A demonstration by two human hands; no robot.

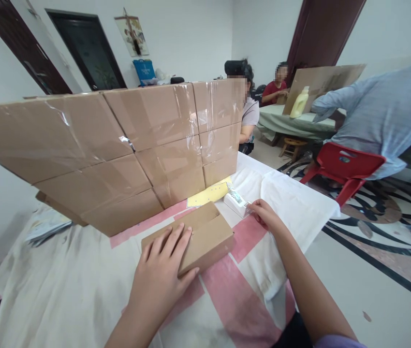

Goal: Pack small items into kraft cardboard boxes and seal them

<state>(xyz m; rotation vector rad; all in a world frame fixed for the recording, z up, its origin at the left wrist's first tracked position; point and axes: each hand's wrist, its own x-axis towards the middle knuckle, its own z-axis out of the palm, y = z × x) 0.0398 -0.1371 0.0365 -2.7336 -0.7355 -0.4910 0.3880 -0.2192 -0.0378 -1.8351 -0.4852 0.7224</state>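
My left hand (164,268) lies over a closed brown cardboard box (209,232), its fingers spread on the lid and its thumb along the near side. The box rests flat on the cloth-covered table. To its right stands a small white tape dispenser (235,205) with a roll of tape in it. My right hand (263,215) is closed in a pinch at the dispenser's near end, where the tape comes off. The tape between the fingertips is too small to see clearly.
A tall taped cardboard screen (169,150) stands across the table (292,198). A yellow patterned piece (209,195) lies at its foot. Folded papers (48,227) lie at the left. A person (251,113) sits behind the screen; others sit at another table, near a red chair (350,162).
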